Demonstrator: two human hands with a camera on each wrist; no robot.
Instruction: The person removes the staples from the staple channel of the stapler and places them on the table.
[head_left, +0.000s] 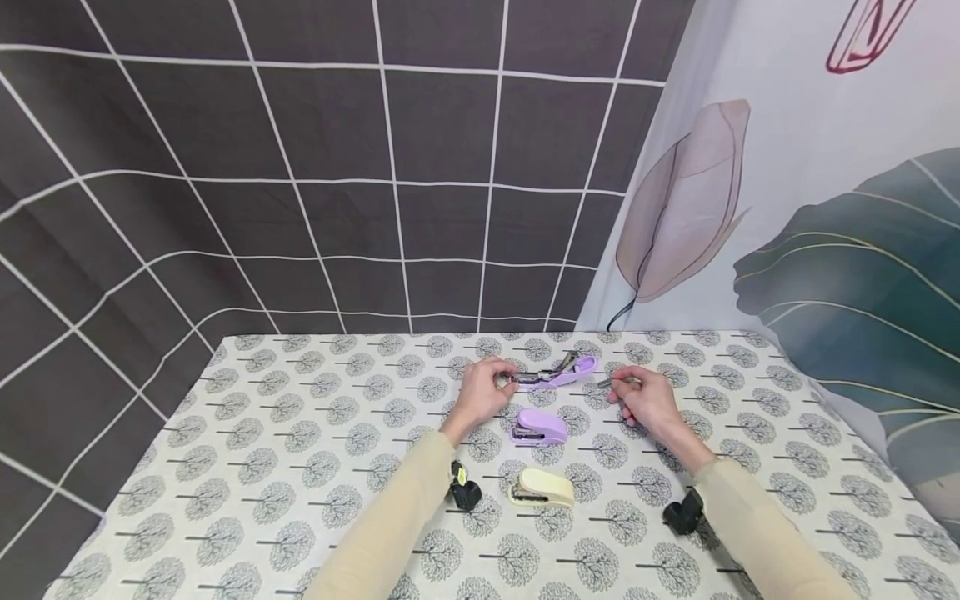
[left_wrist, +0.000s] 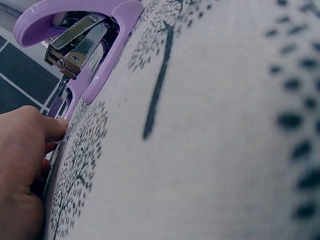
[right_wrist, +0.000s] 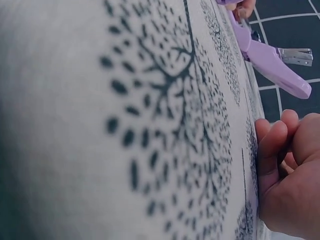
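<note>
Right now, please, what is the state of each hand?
Left hand: fingers curled on the end of the opened purple stapler, holding it.
Right hand: pinches a small grey strip, probably staples.

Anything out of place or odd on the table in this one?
One purple stapler lies swung open with its metal magazine exposed, the left hand holding its end. The closed purple stapler and cream stapler look normal. Nothing spilled.
</note>
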